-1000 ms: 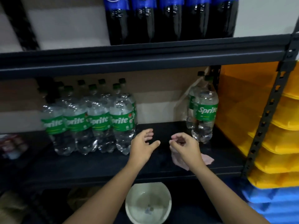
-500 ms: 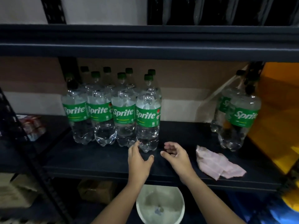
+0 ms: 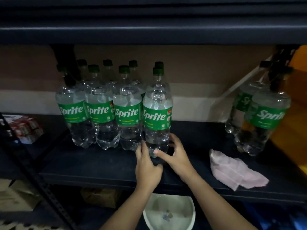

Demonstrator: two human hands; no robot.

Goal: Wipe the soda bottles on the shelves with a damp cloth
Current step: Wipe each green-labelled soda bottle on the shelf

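at the far left, on a side shelf, sits a shrink-wrapped pack of small cans (image 3: 25,128), blurred and half in shadow. next along, on the dark shelf (image 3: 93,165), stands a cluster of sprite bottles (image 3: 99,112) – clear plastic, green labels, green caps – four across the front and more caps showing behind them, all upright and touching one another.

the rightmost front bottle (image 3: 157,113) is the one being handled. the left hand (image 3: 147,165) is at its base on the left side, fingers pointing up along the lower wall and bent a little against it; how firmly they hold cannot be told. the right hand (image 3: 177,155) cups the base from the right, fingers curled round the far side and the thumb laid across the front near the bottom. the bottle is upright with its foot on the shelf, between the two hands.

below the shelf's front edge, between the forearms, is a white bowl (image 3: 169,214) with a little something at its bottom.

right of the hands, the pink cloth (image 3: 232,171) lies crumpled flat on the shelf, apart from both hands – neither touches it. further right stand two more sprite bottles (image 3: 264,117), one behind the other, near the shelf's end, with yellow bins (image 3: 292,127) beyond them.
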